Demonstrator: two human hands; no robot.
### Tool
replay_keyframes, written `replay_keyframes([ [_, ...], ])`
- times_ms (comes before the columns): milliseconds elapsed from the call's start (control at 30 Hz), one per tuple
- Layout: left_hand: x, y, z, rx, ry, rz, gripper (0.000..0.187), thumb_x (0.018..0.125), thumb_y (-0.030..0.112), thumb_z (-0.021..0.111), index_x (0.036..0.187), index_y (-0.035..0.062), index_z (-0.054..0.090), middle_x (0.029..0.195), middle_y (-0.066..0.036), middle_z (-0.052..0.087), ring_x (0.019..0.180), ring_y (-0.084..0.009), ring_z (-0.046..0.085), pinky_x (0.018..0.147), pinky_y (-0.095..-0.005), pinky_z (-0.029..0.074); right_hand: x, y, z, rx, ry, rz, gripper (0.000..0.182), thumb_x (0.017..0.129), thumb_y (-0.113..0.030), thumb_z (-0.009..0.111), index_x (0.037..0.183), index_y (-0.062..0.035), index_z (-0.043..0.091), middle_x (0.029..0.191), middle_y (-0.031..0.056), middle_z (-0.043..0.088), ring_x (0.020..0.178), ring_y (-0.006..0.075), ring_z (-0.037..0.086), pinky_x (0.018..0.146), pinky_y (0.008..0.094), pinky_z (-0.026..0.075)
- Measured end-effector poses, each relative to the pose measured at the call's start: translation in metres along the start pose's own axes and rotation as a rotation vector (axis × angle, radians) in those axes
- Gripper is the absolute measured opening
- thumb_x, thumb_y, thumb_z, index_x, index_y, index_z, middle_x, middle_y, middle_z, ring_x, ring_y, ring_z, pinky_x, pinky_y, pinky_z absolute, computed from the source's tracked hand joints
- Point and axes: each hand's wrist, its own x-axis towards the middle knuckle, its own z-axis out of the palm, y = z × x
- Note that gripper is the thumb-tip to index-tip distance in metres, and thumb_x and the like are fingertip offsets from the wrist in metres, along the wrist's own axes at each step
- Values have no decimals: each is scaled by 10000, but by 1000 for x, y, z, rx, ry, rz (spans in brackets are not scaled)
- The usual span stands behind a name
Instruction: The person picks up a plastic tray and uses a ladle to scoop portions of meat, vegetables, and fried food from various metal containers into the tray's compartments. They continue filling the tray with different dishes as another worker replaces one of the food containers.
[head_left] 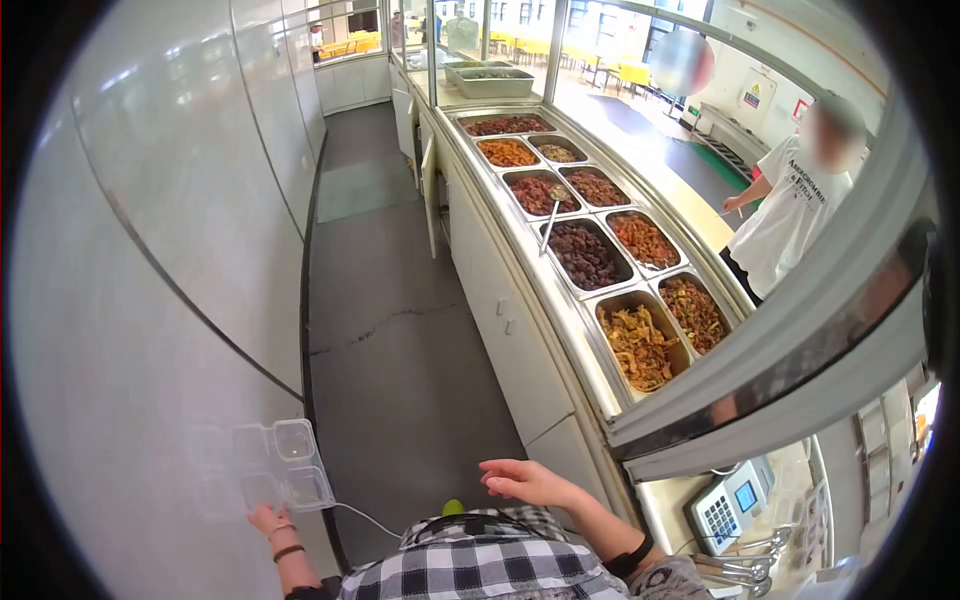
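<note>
My left hand (272, 518), low at the left beside the glossy wall, grips the near edge of a clear plastic food container (307, 487). Its compartments look empty, and the wall behind mirrors part of it. My right hand (522, 481) hangs in front of my body, holding nothing, with its fingers loosely stretched out and apart. Nearest to that hand is the white cabinet front (555, 455) under the serving counter. Along the counter sit metal pans of cooked food, the closest being a yellowish dish (638, 345). A ladle (552, 222) rests across the pans farther along.
A grey-floored aisle (385, 330) runs ahead between the white wall (170, 300) and the counter. One cabinet door (431, 195) stands ajar. At lower right are a keypad device (728, 510) and several serving spoons (740, 572). A person in a white T-shirt (795, 215) stands beyond the counter.
</note>
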Motion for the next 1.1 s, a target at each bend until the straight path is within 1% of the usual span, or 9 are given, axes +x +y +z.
replay_keyframes([
  [233,25,-50,63,170,36,38,719,654,101,444,1311,219,178,1204,-141,330,1046,-378,335,756,-582,383,80,-28,-63,10,66,113,437,844,-250,539,1211,-32,447,964,55,591,821,108,567,692,243,461],
  [333,46,-77,101,316,-139,-79,670,673,113,444,1295,188,207,1212,-157,320,1086,-374,313,780,-617,363,113,-44,-111,115,245,76,430,846,-234,532,1202,-10,444,954,75,594,811,127,582,672,250,474],
  [433,74,-100,149,-9,-244,-440,618,711,131,441,1285,169,217,1217,-179,314,1067,-385,343,792,-647,346,160,-42,-170,206,413,11,421,845,-218,530,1185,15,448,951,95,593,799,149,596,656,258,483],
  [533,109,-114,199,140,-231,-228,430,746,114,442,1165,82,351,1072,-144,443,937,-303,450,738,-523,419,204,-47,-223,265,619,-9,393,839,-190,528,1159,28,463,939,98,597,777,150,597,632,253,480],
  [600,126,-118,231,316,-63,455,518,746,117,445,1241,124,294,1089,-155,429,950,-326,443,734,-524,415,231,-45,-259,265,689,-13,401,837,-195,531,1164,27,458,931,95,596,777,153,595,638,256,483],
  [633,113,-107,249,321,-60,454,518,746,117,445,1241,124,294,1089,-155,429,950,-326,443,734,-524,415,244,-40,-276,262,760,-14,410,836,-200,533,1168,26,452,924,93,596,777,157,593,644,259,486],
  [700,38,-51,315,191,18,240,619,721,131,451,1297,169,227,1103,-160,417,975,-344,429,719,-536,408,277,-22,-314,147,936,41,452,775,-194,590,1159,10,468,917,86,606,763,152,594,622,284,476],
  [833,90,-40,360,167,113,68,575,687,182,475,1237,169,306,984,-131,463,905,-308,444,616,-490,417,328,9,-372,-468,1129,177,516,705,-254,628,1139,-18,481,900,126,606,805,227,593,678,341,467],
  [1100,139,-32,549,143,-328,-189,305,663,238,517,935,138,423,880,-111,454,771,-271,476,582,-372,393,400,-6,-409,-627,1260,573,465,633,-174,543,1087,-84,507,949,196,593,911,343,559,780,414,439],
])
